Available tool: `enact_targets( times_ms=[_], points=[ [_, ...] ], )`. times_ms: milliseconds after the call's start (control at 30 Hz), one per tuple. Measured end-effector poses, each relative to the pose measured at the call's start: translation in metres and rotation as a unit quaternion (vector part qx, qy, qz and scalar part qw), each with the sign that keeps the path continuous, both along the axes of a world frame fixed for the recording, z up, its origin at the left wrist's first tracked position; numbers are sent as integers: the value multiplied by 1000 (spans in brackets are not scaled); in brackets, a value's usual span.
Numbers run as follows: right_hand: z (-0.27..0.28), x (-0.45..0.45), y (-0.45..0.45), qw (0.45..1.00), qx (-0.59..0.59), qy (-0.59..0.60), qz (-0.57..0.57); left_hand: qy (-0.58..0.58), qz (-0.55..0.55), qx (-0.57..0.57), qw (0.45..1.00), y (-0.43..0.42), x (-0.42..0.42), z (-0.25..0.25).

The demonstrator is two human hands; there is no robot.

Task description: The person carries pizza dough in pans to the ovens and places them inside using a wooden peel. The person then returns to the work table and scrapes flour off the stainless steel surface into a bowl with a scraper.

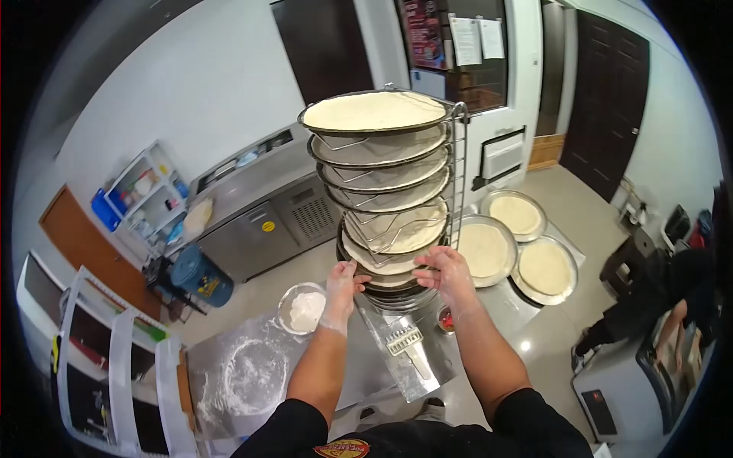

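A wire rack point(461, 153) holds a tall stack of round dark pans with flat pale dough in them; the top dough round point(374, 111) faces up. My left hand point(340, 288) is at the left front edge of a low dough pan point(385, 263), its fingers apart and slightly bent. On the other side, my right hand point(447, 273) is beside the same pan's right edge, fingers spread inward. Whether the fingertips touch the rim is hard to tell. Several more pans point(393, 299) are stacked underneath. A dough docker point(405, 342) with a pale spiked roller lies on the metal surface in front.
A bowl of flour point(305, 309) stands left of the rack, near a floured patch point(256, 375) on the steel table. To the right are three dough-filled pans point(481, 250). A small container with red contents point(445, 319) sits by my right forearm. Another person's arm point(672, 332) shows far right.
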State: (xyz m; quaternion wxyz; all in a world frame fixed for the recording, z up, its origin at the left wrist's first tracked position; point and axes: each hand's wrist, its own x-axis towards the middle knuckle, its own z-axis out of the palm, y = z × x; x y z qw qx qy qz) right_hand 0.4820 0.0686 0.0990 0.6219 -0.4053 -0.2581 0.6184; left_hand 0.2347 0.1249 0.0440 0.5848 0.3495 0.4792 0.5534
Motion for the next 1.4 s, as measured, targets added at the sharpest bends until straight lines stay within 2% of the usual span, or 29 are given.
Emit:
enact_targets(
  times_ms=[67,200,267,300,367,533,600,667,767,833,933,1067,1133,1300,1400],
  points=[
    [-3,8,13,999,-36,-4,25,-12,39,26,999,-16,-2,2],
    [-19,12,39,998,-11,64,18,-64,131,73,987,-58,-32,-2],
    [-40,15,48,991,71,118,-1,-81,180,88,976,-93,-60,-7],
    [-42,14,46,990,66,120,18,-71,197,93,973,-112,-76,-11],
    [-43,9,40,992,78,100,-21,-52,228,103,967,-146,-102,-15],
    [-43,-11,10,994,79,76,-19,-46,315,120,940,-238,-123,-12],
    [-50,-22,-8,993,96,64,-8,-49,382,134,913,-278,-131,-22],
    [-63,-27,-22,993,96,60,28,-50,449,138,881,-328,-142,-26],
    [-51,-69,-62,991,86,53,86,0,483,159,861,-416,-173,-20],
    [-53,-106,-90,990,72,47,112,31,544,140,827,-484,-187,-16],
    [-64,-157,-139,958,138,48,247,72,599,103,791,-582,-218,-9],
    [-51,-276,-240,939,97,79,320,73,646,119,750,-714,-264,-18],
    [-53,-332,-284,913,69,39,401,37,681,115,722,-775,-274,-34],
    [-46,-454,-393,842,28,31,538,44,740,88,666,-886,-304,-58],
    [-60,-503,-444,775,17,56,629,14,748,76,659,-925,-317,-66]
  ],
)
